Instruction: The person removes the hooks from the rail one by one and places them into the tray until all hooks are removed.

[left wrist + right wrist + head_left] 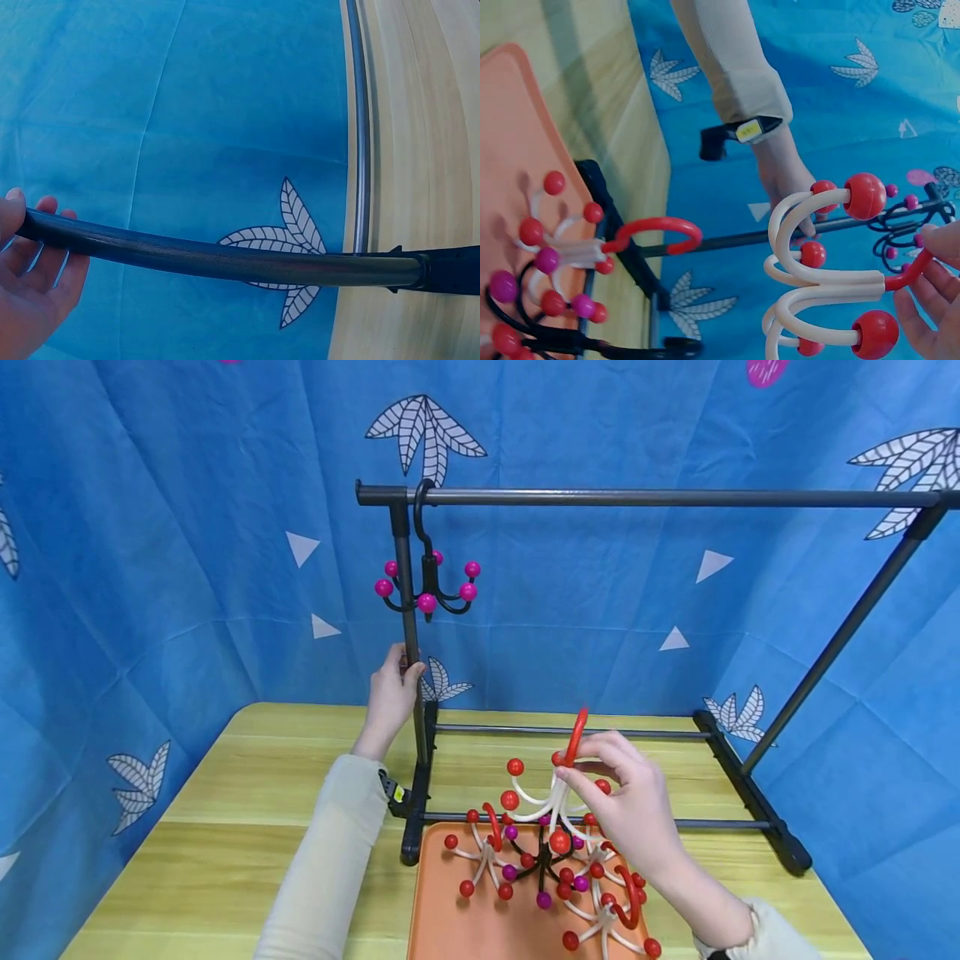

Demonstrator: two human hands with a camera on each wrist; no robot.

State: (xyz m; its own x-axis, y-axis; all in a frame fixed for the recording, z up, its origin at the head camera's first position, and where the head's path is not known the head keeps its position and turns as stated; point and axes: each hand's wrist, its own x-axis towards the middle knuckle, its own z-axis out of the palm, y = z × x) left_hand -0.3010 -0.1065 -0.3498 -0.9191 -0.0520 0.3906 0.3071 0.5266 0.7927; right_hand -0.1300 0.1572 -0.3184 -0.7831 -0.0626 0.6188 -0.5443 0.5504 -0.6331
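Note:
My left hand [392,689] grips the left post [419,718] of a dark metal clothes rack, its fingers wrapped behind the tube in the left wrist view. With thumb and fingers, my right hand [630,797] pinches a white multi-arm hanger [557,802] by its red hook [576,739]. Red balls tip its curved arms, and it is held upright above the tray. From the left end of the top rail [645,498] hangs a black hanger [430,575] with pink balls. The right wrist view shows the held hanger's white stem [847,281] up close.
An orange tray [442,935] at the front holds several more hangers, among them a white one [487,853] at left and a black one [544,852] mid-tray. Behind the rack hangs a blue patterned cloth [562,652]. The rack's right foot [750,789] stands on the wooden table [225,827].

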